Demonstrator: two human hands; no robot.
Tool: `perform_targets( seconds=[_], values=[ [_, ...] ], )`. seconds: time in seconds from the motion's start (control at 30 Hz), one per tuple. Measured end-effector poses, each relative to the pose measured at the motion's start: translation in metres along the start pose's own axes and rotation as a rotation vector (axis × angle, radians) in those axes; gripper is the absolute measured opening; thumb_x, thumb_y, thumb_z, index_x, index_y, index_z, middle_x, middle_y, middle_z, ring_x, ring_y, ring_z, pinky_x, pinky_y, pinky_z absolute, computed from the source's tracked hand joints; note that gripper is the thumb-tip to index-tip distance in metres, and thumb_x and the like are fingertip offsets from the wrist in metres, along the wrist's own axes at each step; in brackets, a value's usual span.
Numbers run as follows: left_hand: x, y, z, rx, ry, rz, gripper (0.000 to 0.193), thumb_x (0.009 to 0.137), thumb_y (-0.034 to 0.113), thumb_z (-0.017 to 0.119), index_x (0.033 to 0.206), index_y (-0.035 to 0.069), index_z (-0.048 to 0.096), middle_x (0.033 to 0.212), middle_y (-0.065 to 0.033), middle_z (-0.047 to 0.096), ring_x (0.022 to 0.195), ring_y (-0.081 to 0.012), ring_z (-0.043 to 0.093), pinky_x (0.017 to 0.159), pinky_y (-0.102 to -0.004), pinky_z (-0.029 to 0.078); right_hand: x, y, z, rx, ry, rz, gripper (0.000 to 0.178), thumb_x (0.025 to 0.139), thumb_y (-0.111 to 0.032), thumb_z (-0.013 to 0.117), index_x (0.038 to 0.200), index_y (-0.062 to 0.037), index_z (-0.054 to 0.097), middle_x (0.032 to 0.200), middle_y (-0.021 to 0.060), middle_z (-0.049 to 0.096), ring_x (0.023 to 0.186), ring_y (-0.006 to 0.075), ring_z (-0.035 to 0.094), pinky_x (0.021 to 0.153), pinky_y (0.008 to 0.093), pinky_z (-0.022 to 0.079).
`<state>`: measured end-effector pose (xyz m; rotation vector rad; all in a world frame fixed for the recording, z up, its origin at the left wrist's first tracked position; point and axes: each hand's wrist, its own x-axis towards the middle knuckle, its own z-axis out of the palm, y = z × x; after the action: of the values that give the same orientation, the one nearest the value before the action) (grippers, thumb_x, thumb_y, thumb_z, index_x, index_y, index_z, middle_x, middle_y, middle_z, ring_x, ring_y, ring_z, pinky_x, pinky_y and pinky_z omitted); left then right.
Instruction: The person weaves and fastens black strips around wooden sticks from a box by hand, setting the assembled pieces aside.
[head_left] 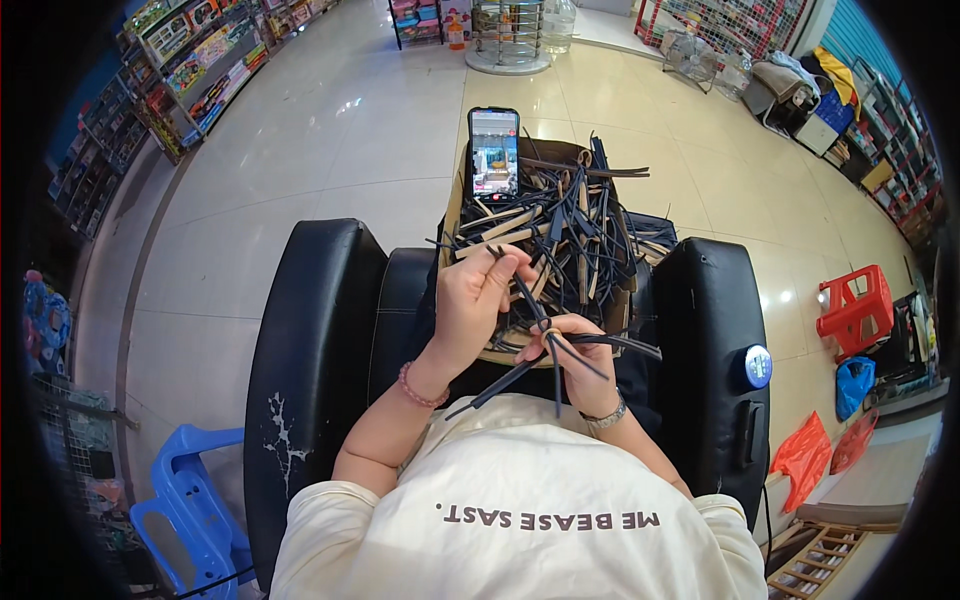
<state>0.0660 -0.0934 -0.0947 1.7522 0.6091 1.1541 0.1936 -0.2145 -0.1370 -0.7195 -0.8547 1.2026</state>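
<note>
In front of my chest, my right hand (pixel 582 372) is closed round the middle of a bundle of thin black strips (pixel 520 372), whose ends fan out on several sides. A small tan loop shows at the bundle's middle, beside my right fingertips. My left hand (pixel 478 292), up and to the left, pinches the end of one black strip (pixel 527 297) that runs taut-looking down to the bundle. Just beyond both hands, a cardboard box (pixel 454 208) on my lap is heaped with loose black and tan strips (pixel 575 225). My hands hide part of its near side.
A phone (pixel 494 160) with a lit screen stands at the box's far left. Black padded armrests (pixel 310 350) (pixel 705 330) flank me, the right one carrying a round blue-lit device (pixel 756 367). A blue plastic stool (pixel 195 500) is at left, a red stool (pixel 857 312) at right. Shelves (pixel 190 70) line the far left.
</note>
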Motion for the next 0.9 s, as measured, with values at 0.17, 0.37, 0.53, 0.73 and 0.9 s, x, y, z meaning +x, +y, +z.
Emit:
perform_targets(
  seconds=[0.17,0.37,0.53,0.73,0.9],
  values=[
    [-0.004,-0.001,0.005,0.374,0.027,0.547,0.037,0.078,-0.004,0.066,0.114,0.003,0.067,0.080,-0.0112,0.068,0.064,-0.0206,0.066,0.057,-0.0293,0.052,0.000,-0.005,-0.001,0.115,-0.005,0.024,0.022,0.096,-0.012,0.056,0.112,0.0033,0.057,0.086,0.0135,0.066,0.084,0.0255,0.069,0.075,0.0325,0.056],
    [-0.015,0.001,0.008,0.504,-0.067,0.560,0.046,0.071,-0.004,0.066,0.116,0.004,0.067,0.079,-0.0091,0.068,0.063,-0.0203,0.066,0.056,-0.0289,0.052,0.001,-0.007,0.000,0.164,0.024,0.030,0.023,0.096,-0.012,0.056,0.113,0.0041,0.057,0.083,0.0140,0.066,0.082,0.0257,0.069,0.073,0.0325,0.056],
    [-0.020,0.005,0.011,0.432,-0.113,0.502,0.046,0.070,-0.011,0.062,0.113,0.004,0.069,0.080,-0.0106,0.069,0.064,-0.0185,0.067,0.057,-0.0275,0.053,0.002,-0.008,0.000,0.174,0.042,0.066,0.022,0.096,-0.011,0.056,0.111,0.0040,0.058,0.083,0.0144,0.066,0.082,0.0260,0.069,0.074,0.0342,0.057],
    [-0.018,-0.003,0.014,0.229,-0.138,0.459,0.034,0.072,-0.009,0.064,0.104,0.003,0.069,0.083,-0.0105,0.069,0.066,-0.0198,0.067,0.057,-0.0267,0.053,0.002,-0.009,-0.002,0.176,0.023,0.086,0.021,0.096,-0.011,0.056,0.110,0.0036,0.058,0.086,0.0152,0.066,0.082,0.0269,0.069,0.074,0.0352,0.058],
    [-0.011,-0.001,0.010,0.268,-0.267,0.464,0.033,0.073,-0.003,0.068,0.106,0.002,0.066,0.085,-0.0114,0.069,0.071,-0.0222,0.068,0.063,-0.0284,0.054,0.004,-0.010,-0.007,0.195,-0.003,0.083,0.020,0.096,-0.011,0.056,0.107,0.0046,0.058,0.085,0.0153,0.066,0.082,0.0281,0.069,0.075,0.0369,0.057]
  ],
)
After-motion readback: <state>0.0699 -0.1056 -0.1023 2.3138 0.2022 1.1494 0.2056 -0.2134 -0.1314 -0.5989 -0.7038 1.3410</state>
